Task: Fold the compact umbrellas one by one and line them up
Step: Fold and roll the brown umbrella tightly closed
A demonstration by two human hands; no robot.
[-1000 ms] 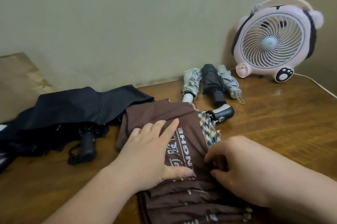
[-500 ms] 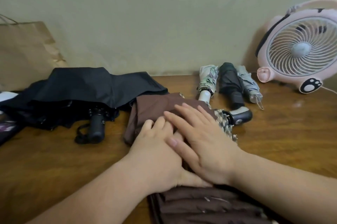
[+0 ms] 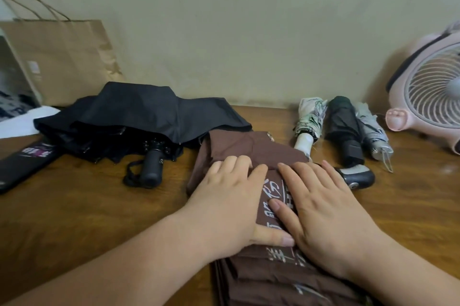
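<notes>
Both palms flat, fingers straight: left hand point(image 3: 225, 203) and right hand point(image 3: 323, 216) press brown umbrella point(image 3: 249, 148) mid-table point(image 3: 74, 218); gripping nothing; best smooth pleats evenly, one direction, before rolling tight.

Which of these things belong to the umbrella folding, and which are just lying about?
Job: brown umbrella under left hand and right hand; loose black umbrella; three folded umbrellas.
Lying about: paper bag; pink fan.
</notes>
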